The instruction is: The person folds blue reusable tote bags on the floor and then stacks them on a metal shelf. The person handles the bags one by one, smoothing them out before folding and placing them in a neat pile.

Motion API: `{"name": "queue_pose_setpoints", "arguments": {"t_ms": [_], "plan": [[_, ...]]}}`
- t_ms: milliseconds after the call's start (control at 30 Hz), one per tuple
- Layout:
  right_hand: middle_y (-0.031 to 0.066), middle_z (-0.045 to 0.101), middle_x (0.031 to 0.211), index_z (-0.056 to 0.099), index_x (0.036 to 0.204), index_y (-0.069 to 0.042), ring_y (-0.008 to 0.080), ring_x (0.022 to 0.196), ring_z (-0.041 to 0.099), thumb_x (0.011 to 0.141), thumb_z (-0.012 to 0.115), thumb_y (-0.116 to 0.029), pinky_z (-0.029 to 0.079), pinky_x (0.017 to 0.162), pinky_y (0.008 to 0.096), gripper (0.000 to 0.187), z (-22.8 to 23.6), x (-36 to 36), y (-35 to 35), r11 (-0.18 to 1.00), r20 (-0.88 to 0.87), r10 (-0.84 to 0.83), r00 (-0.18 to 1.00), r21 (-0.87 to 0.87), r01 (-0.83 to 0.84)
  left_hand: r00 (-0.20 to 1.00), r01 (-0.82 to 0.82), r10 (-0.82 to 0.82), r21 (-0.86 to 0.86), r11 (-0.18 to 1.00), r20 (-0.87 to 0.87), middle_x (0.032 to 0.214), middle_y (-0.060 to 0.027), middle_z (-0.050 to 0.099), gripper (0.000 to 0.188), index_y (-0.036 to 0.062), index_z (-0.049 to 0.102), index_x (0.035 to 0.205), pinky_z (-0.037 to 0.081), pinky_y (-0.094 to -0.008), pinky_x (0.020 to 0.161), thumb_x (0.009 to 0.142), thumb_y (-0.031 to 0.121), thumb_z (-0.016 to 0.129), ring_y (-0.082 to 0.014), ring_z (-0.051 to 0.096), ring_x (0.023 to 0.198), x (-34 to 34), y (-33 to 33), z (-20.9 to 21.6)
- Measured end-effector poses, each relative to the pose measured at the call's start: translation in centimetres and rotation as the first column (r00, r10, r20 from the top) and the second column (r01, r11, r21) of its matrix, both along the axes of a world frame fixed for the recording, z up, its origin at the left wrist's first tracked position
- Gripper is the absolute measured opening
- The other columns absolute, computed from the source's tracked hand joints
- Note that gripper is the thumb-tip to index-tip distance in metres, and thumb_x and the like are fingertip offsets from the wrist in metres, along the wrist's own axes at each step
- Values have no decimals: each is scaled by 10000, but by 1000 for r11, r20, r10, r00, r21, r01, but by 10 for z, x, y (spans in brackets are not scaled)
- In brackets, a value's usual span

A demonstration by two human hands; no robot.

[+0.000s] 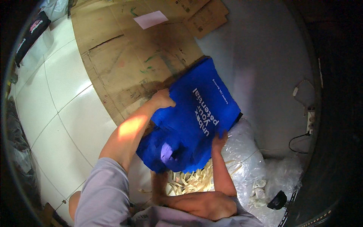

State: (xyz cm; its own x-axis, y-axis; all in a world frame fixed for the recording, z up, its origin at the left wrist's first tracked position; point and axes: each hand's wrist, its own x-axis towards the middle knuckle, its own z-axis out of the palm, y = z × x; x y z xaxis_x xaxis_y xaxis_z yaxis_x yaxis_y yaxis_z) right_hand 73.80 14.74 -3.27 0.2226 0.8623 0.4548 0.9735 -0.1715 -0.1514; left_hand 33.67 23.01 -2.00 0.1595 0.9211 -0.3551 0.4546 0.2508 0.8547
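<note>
A large blue cloth (189,102) with white printing is stretched between my hands, slanting over the edge of the cardboard. My left hand (164,99) grips its left edge, with the thumb on top and the other fingers hidden beneath. On the lower right edge, my right hand (219,140) is closed on the cloth, its fingertips partly hidden. The cloth's lower end is rumpled and droops toward my legs, with a bright patch of light on it. A dark strip shows at its right corner.
Flattened cardboard (124,49) covers the floor ahead, with a pale pink sheet (150,19) on it. Cream-coloured strips (193,181) lie in a heap by my legs. Clear plastic wrap (245,151) bulges at the right, near a power strip (310,121) with cords.
</note>
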Motion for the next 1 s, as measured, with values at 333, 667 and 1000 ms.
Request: {"name": "queue_pose_setpoints", "arguments": {"t_ms": [333,667,1000], "plan": [[241,431,1340,-28,1431,44,318,1179,496,655,748,-558,406,991,352,1252,109,-145,140,810,-414,-184,891,-578,-102,967,164,-68,394,904,-247,919,-157,659,312,37,561,1041,483,-435,733,736,90,606,-288,641,906,114,-79,100],[224,534,1207,223,1332,50,337,1094,551,501,868,-355,438,958,357,1127,127,-161,113,772,-44,-115,992,-632,62,969,118,40,605,788,-242,832,-131,648,240,23,549,935,480,-394,681,709,78,610,-257,644,836,143,-110,104],[148,568,1217,448,1271,-2,293,1089,560,648,781,-275,423,965,374,757,260,-210,146,838,-489,218,845,-349,-419,999,-13,41,656,755,-26,890,-210,615,504,5,510,1066,510,-462,746,665,218,728,-384,613,866,48,-100,215]]}}
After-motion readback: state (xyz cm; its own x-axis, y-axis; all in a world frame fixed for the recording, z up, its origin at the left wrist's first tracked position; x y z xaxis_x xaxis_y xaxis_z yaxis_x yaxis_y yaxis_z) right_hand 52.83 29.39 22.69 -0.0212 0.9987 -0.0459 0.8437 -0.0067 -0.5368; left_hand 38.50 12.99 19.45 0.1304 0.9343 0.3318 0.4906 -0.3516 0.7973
